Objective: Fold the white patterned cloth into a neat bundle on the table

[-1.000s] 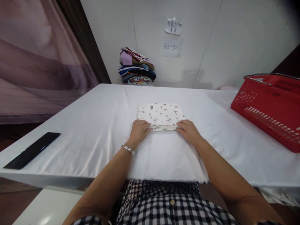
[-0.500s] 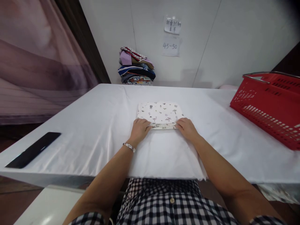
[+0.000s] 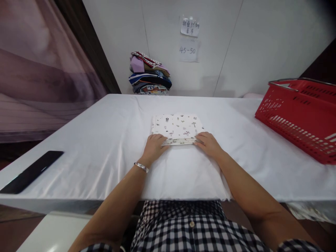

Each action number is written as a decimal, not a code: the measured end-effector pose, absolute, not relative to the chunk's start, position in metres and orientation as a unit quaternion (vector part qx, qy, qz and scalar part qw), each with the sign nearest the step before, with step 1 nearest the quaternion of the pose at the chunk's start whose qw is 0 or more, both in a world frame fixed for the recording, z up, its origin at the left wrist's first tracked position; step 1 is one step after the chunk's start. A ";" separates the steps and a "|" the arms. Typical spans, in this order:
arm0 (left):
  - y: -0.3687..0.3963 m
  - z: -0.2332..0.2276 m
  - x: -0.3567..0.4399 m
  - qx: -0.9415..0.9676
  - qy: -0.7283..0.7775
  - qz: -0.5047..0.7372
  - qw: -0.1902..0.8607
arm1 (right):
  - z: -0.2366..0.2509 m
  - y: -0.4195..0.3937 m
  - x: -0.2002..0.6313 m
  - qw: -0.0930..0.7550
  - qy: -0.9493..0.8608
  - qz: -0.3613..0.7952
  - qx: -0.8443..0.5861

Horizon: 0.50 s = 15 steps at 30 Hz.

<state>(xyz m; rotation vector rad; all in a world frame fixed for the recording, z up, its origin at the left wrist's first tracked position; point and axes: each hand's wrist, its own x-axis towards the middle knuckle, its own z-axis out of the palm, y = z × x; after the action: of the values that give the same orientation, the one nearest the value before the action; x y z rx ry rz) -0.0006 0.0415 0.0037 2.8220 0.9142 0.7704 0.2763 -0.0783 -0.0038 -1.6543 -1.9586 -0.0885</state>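
Note:
A folded white cloth printed with small palm trees and other little motifs lies flat on the white-covered table, its layered folded edge facing me. My left hand grips the near left corner, fingers on top and thumb at the layered edge. At the near right corner, my right hand holds the cloth the same way, thumb against the layers. Both hands are closed on the fabric, and a silver bracelet circles my left wrist.
A red plastic basket with a metal handle stands on the table's right side. A black phone-like slab lies at the left edge. Several folded fabrics form a stack by the wall. Paper signs hang above the white tablecloth.
The camera view has shifted slightly. Both hands stay at the cloth's near corners, and the thumbs now sit a little lower along the layered edge.

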 end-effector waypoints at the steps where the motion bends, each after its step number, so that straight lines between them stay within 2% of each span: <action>1: 0.042 0.003 -0.001 0.921 0.297 0.250 0.036 | -0.004 -0.078 0.276 0.280 -0.731 -0.033 -0.621; 10: 0.041 0.004 0.001 0.914 0.306 0.262 0.049 | -0.005 -0.077 0.278 0.298 -0.723 -0.021 -0.623; 15: 0.041 0.004 0.004 0.909 0.312 0.271 0.049 | -0.006 -0.074 0.278 0.281 -0.725 -0.031 -0.628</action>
<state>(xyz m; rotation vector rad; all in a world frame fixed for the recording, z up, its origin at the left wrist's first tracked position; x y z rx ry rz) 0.0042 0.0408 0.0040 2.7704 0.9490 0.8262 0.2778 -0.0745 -0.0062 -1.6836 -1.9434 -0.0839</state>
